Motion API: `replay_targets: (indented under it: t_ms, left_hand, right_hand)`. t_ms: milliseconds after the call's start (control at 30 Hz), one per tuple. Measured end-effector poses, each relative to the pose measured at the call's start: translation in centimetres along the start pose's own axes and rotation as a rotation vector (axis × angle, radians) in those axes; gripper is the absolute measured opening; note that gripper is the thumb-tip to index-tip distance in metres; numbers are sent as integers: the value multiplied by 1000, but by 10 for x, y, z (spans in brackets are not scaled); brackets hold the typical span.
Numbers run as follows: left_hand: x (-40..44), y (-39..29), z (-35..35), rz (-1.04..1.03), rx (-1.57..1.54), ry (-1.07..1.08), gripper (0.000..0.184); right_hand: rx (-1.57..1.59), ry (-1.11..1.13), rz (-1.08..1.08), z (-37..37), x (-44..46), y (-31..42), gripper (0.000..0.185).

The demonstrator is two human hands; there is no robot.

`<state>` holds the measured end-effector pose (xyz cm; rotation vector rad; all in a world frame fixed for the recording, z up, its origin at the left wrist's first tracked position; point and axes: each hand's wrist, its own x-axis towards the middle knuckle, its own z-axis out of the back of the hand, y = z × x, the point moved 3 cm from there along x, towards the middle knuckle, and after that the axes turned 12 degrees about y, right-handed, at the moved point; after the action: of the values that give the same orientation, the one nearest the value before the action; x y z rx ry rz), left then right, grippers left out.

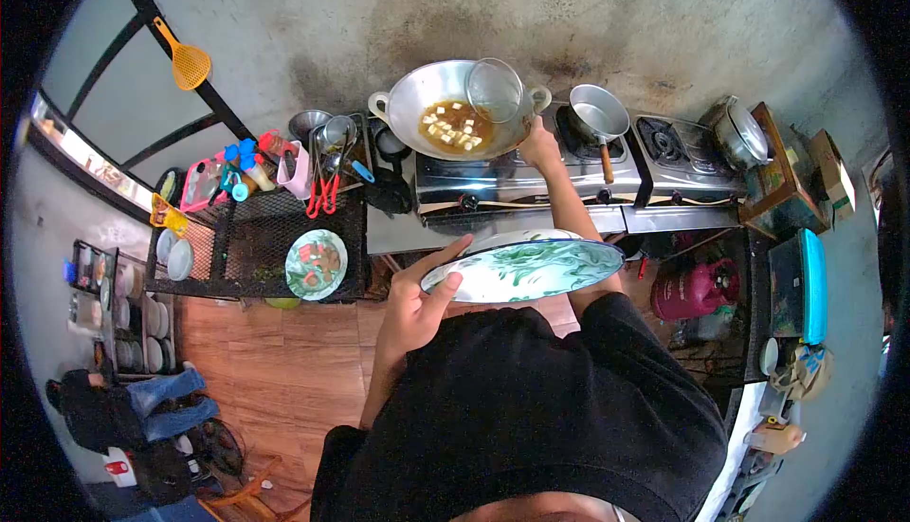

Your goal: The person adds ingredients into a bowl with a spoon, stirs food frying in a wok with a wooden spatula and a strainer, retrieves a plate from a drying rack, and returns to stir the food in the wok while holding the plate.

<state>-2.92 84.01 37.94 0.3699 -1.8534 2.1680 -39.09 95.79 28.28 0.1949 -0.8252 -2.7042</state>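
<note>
My left hand (417, 299) grips the left rim of a white and green marbled plate (540, 271), held tilted in front of my chest, thumb on its face. Beyond it, my right hand (540, 146) is closed near the right handle of a large wok (412, 105); it seems to hold the handle of a round wire strainer (494, 91). The strainer lies over the right side of the wok. White cubes (453, 129) sit in brown oil at the wok's bottom.
A saucepan (599, 112) stands on the stove (521, 181) right of the wok. Left are utensils (332, 157) and a patterned plate with food (317, 264) on a black mesh rack (251, 256). A pink gas cylinder (692, 290) stands below right.
</note>
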Motion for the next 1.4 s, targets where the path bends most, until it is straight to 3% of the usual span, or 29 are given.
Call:
replay_targets:
  t_ms: [67,133,167,333,467,533,767,833,1033,1133,1333,1400]
  left_hand:
    - [-2,0,1,3,-10,10,37]
    - [-4,0,3,-23,34,8,37]
    - [-5,-1,5,-24,36,7,37]
    - [-9,-1,10,-4,31,-19,37]
    - [-11,-3,12,-14,66,-24,36]
    - [-12,-7,13,-23,120,-32,36]
    - [-17,-2,19,-41,98,-57,37]
    - [-17,-2,19,-39,87,-66,37]
    - [-18,1,20,-14,53,-55,37]
    - [-16,0,20,-21,73,-43,37]
    - [-15,-1,19,-12,45,-35,37]
    - [-16,-1,20,-28,55,-50,36]
  right_hand:
    - [-40,-6,-33,-17,23,-20,45]
    - [220,45,220,-42,65,-56,43]
    - [221,44,222,-36,58,-48,43]
    - [43,-2,-51,2,-6,16,42]
    - [68,22,-65,-4,2,15,43]
    - [132,51,49,-1,1,15,43]
    - [62,44,-7,-23,20,2,41]
    - [252,55,101,-22,23,-3,42]
    - [72,47,-92,-15,1,19,43]
    - [269,12,96,-24,14,4,40]
    - [21,-45,-56,-18,-3,20,36]
    - [128,-14,-33,-25,3,12,36]
